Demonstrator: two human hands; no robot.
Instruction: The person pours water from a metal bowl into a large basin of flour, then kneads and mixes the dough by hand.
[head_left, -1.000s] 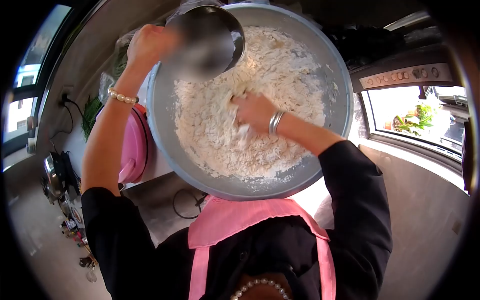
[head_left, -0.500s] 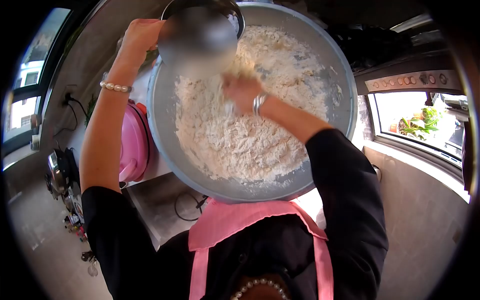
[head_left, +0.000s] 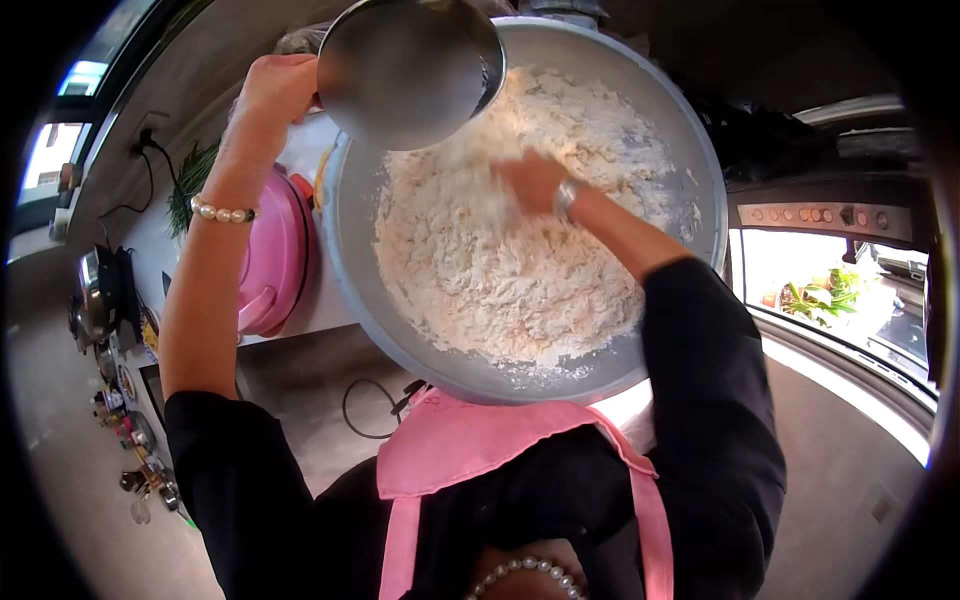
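Observation:
My left hand (head_left: 278, 95) is closed at the side of a metal saucepan (head_left: 410, 80), held tilted over the far left of a large grey basin (head_left: 355, 250). The hand hides most of the handle. The pan's inside is blurred, so I cannot make out its contents. In the basin lies a wide layer of pale, crumbly flour (head_left: 520, 310), clumped in places. My right hand (head_left: 530, 185) is down at the flour near the middle, its fingers smeared by motion. A silvery bracelet circles that wrist.
Left of the basin stands a pink rounded appliance (head_left: 270, 265) on a white counter (head_left: 325, 305), close to my left forearm. Green leaves (head_left: 198, 175) lie behind it. A black cable (head_left: 350, 405) loops below. On the right is a panel with knobs (head_left: 825, 217) beside a window.
My right hand has shifted slightly right and blurs through the flour in both frames. The saucepan sits a little further right and shows more of its opening. The whole view has shifted slightly.

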